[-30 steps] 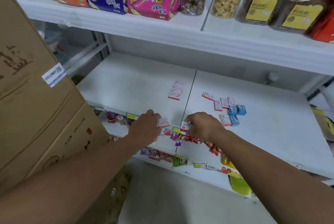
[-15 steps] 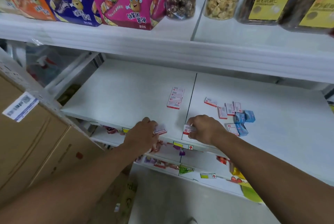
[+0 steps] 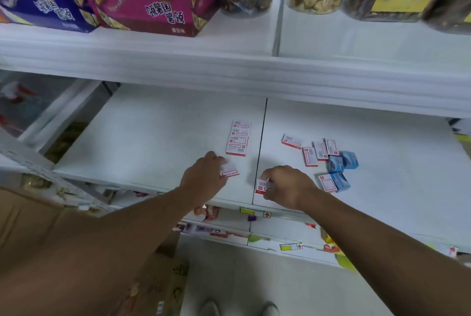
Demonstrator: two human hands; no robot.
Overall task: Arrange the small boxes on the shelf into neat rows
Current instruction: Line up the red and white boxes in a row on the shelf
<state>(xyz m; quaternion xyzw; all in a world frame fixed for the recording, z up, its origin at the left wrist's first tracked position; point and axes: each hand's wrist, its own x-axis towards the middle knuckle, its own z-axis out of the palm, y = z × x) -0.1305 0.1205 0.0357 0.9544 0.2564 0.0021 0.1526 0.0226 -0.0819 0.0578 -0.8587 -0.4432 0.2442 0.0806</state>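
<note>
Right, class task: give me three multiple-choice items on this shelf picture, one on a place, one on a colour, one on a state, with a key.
1. Where is the neat row of white boxes?
A. just left of the shelf seam
B. on the upper shelf
C. on the floor

2. What colour are the boxes clustered at the right of the loose white ones?
A. green
B. blue
C. black

3. What is the left hand doing?
A. hanging idle
B. pressing a jar
C. holding a small white box

Key: 1 A, the row lies beside the dark seam. 2 B, their faces are blue. 3 C, the fingers pinch the box's edge.
</note>
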